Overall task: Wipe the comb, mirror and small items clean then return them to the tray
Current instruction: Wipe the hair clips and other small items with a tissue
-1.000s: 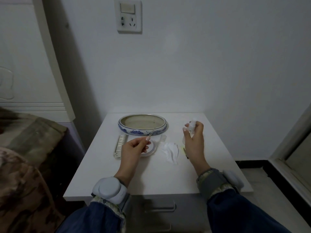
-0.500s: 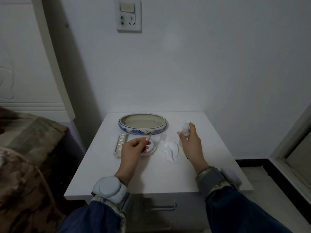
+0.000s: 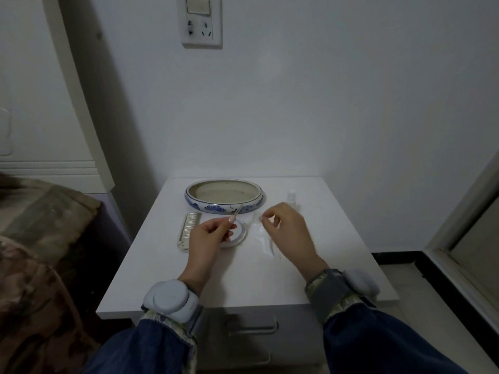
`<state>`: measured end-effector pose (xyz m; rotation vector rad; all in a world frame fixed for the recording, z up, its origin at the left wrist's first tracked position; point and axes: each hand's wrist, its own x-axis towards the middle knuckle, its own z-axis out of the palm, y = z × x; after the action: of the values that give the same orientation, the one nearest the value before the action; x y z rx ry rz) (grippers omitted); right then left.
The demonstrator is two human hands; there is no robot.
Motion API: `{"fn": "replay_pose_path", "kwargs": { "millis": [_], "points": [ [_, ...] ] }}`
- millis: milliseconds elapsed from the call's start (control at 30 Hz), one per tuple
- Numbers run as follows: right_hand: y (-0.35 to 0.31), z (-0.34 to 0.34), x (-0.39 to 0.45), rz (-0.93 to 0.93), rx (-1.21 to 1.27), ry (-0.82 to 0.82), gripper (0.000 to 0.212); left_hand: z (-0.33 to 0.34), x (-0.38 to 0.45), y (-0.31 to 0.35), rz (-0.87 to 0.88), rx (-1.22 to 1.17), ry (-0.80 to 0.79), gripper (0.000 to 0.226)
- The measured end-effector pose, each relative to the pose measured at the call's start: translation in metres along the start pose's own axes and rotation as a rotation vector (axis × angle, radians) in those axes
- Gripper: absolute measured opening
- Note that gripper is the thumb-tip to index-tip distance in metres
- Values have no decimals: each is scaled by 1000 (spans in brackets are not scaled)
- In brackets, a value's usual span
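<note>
Left hand [image 3: 209,236] pinches a thin, light metal pick [image 3: 237,211] over the small mirror [image 3: 237,233]; right hand [image 3: 286,228] pinches a soft, floppy wipe [image 3: 263,238]. Probably slippery; grip mid-shaft.

One oval blue-and-white tray [image 3: 223,198] at the back of one white bedside table [image 3: 167,271]; one comb [image 3: 189,231]; one small round mirror [image 3: 239,233]; one thin pick-like tool [image 3: 238,211] held up; one white wipe [image 3: 263,237]; one small spray bottle [image 3: 291,197]; two hands, a left hand [image 3: 209,237] and a right hand [image 3: 287,230]; two grey wrist bands, one per wrist [image 3: 168,299]; one wall socket plate [image 3: 201,21]
</note>
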<state>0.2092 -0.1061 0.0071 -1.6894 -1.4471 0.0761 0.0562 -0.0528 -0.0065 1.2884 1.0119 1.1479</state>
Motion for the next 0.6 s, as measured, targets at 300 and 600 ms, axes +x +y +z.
{"fn": "replay_pose_path", "kwargs": {
  "millis": [300,600],
  "points": [
    [2,8,-6,201,-285,-350,32,2,-1,1,4,20,-15,10],
    [-14,8,-2,-109,257,120,23,2,-1,-1,-7,5,-33,10]
  ]
}}
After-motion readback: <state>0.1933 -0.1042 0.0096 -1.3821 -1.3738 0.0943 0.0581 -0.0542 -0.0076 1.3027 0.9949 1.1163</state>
